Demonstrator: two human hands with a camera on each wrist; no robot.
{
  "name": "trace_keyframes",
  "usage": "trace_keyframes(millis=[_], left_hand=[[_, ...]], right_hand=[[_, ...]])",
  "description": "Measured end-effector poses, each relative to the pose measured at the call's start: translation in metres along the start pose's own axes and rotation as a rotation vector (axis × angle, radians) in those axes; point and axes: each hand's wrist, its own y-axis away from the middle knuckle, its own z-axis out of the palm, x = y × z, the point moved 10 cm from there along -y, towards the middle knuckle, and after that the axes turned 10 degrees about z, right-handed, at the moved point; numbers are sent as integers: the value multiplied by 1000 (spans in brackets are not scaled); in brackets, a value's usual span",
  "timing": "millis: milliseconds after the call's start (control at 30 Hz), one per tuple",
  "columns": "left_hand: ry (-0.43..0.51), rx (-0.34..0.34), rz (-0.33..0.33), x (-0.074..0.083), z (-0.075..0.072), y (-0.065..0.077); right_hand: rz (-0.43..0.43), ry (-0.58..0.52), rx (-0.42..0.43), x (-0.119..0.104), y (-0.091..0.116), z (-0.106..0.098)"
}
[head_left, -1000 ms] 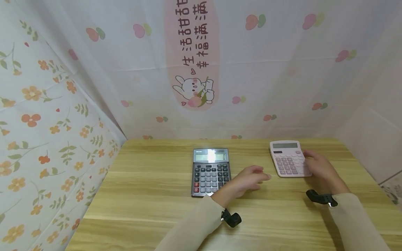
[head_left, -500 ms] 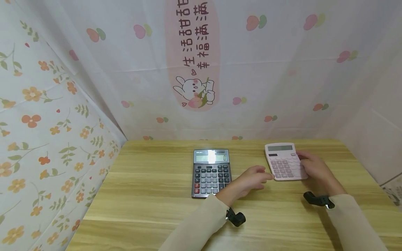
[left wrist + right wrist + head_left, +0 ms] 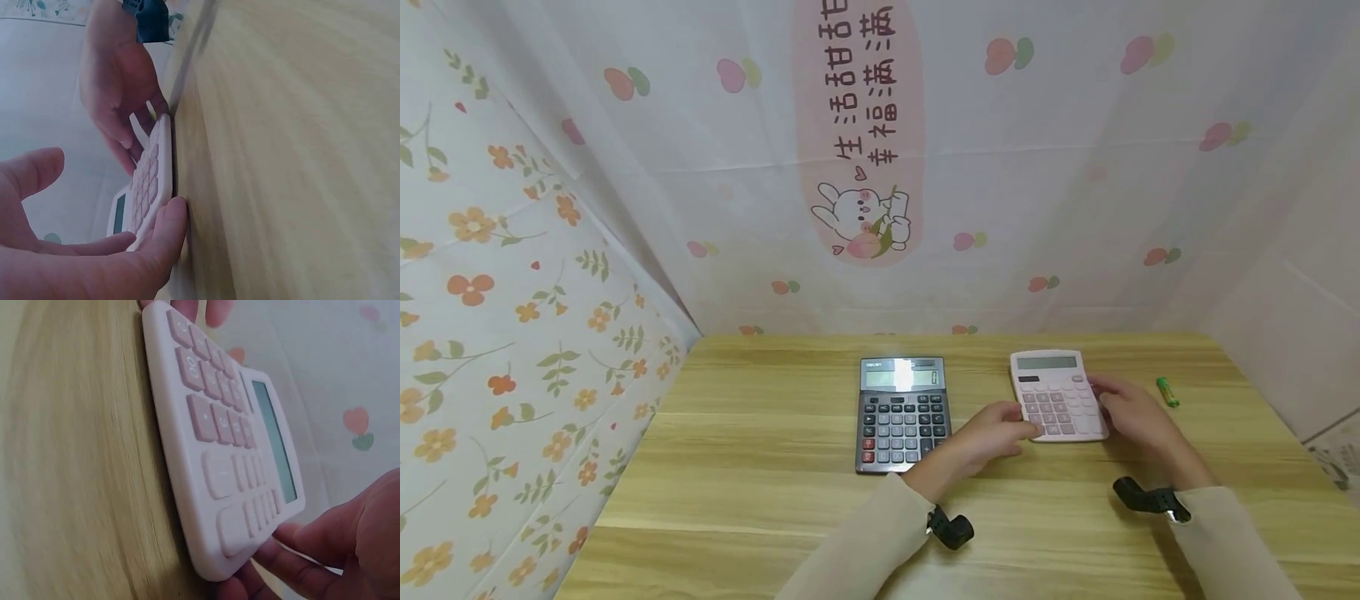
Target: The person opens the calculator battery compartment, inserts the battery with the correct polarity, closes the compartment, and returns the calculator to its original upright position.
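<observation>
White cloth behind the desk, printed with small paired hearts in red, pink and green. Compared with a second ago, a clear shift leftward of the pink calculator, now between both hands and much nearer to the dark calculator, with a strip of bare wood between. No more gap, too, between the pink calculator and the left hand: loosely open, thumb raised clear, fingertips at the lower left corner. Along with it, on the opposite edge, the right hand, gripping that side between thumb and fingers, as seen best from the right wrist. Flat on the desk or a hair above, hard to tell which; keys and grey display facing up. Newly in view beyond the right hand: a green battery, lying by itself toward the right end. Same place as before for the dark calculator, lit by a bright glare across the display, with a 0 readable at its right. Under everything, pale yellow-brown wood grain, running mostly crosswise. On the cloth's middle, a pink oval with brown Chinese lettering and a rabbit hugging a peach. To the left, floral cloth with orange blossoms and green leaves. Over both forearms, beige sleeves; at both wrists, black cameras.
</observation>
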Motion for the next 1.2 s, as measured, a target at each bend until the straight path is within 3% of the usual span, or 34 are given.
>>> trace_keyframes(millis=[233,600,967,1200], left_hand=[[-15,-53,23,2,-5,20],[-164,-68,17,3,-17,54],[-163,-119,61,4,-24,77],[-179,-153,113,11,-25,84]], right_hand=[[-1,26,-32,-12,14,12],[-12,52,-97,-30,34,27],[17,27,-182,-40,49,47],[41,-22,-230,-42,49,54]])
